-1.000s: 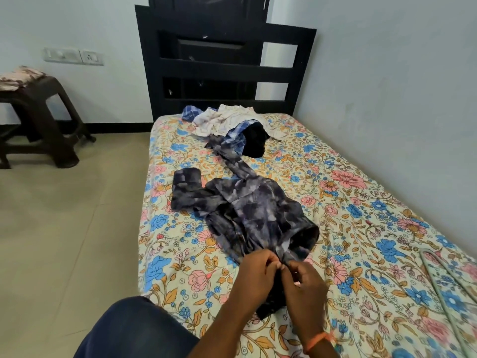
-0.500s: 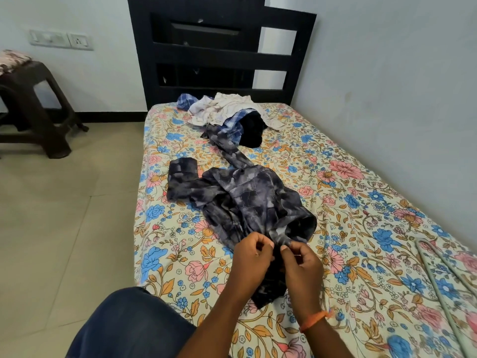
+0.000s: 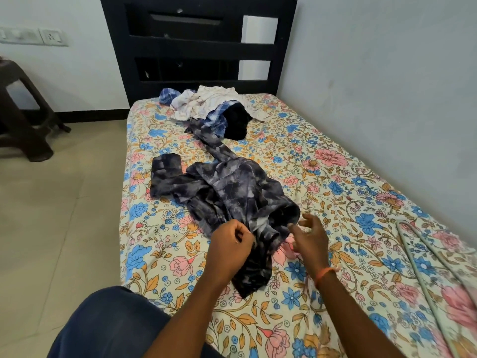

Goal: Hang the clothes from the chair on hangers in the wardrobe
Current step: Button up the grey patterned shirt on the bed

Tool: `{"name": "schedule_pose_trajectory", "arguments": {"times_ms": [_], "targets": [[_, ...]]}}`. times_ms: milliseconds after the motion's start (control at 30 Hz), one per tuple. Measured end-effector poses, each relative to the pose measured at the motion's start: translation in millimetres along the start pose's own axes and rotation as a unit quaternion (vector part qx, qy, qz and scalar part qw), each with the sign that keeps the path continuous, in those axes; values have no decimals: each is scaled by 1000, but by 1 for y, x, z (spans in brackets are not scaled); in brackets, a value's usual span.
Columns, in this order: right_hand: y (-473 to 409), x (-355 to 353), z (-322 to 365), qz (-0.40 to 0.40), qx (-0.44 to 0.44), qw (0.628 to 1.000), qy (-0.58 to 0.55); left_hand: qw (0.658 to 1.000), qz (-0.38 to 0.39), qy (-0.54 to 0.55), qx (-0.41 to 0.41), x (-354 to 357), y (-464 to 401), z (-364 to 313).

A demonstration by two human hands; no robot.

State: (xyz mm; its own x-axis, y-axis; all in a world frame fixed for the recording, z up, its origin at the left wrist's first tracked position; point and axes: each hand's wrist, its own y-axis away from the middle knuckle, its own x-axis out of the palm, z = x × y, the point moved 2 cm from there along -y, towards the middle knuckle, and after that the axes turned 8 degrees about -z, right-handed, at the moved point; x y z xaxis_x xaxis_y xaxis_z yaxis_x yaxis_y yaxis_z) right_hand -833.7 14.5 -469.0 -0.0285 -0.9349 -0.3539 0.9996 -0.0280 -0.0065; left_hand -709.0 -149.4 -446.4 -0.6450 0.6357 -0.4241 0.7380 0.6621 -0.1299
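Right hand released shirt, fingers spread | left hand pinches it | hangers cut off

We see a cream bedsheet printed with blue and pink flowers and orange-brown leaves. On it lies a shirt mottled in dark navy and grey, like tie-dye. Near the black headboard at the bed's far edge we find a blue-and-white checked garment, a whitish cloth and a black garment. The stool is dark brown, the floor beige, and the wristband orange.
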Motion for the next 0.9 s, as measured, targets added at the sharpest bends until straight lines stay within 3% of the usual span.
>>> {"name": "schedule_pose_trajectory", "arguments": {"times_ms": [100,233,367,600,667,800,900], "targets": [[-27,20,2,81,-54,994,43,1000,-6,-7,-7,2,-4,0],[-70,31,3,26,-15,996,79,1000,3,11,-15,8,-9,-3],[-103,30,6,121,-78,949,280,999,7,31,-13,11,-11,-5],[-160,3,106,246,-175,912,277,1000,-12,28,-3,17,-22,-6],[-179,9,144,193,-270,895,299,1000,-21,6,21,21,-31,-16],[-197,32,183,19,-413,880,235,997,-28,-16,64,32,-55,-42],[-193,46,167,-17,-383,893,236,997,-25,-27,73,37,-72,-47]]}}
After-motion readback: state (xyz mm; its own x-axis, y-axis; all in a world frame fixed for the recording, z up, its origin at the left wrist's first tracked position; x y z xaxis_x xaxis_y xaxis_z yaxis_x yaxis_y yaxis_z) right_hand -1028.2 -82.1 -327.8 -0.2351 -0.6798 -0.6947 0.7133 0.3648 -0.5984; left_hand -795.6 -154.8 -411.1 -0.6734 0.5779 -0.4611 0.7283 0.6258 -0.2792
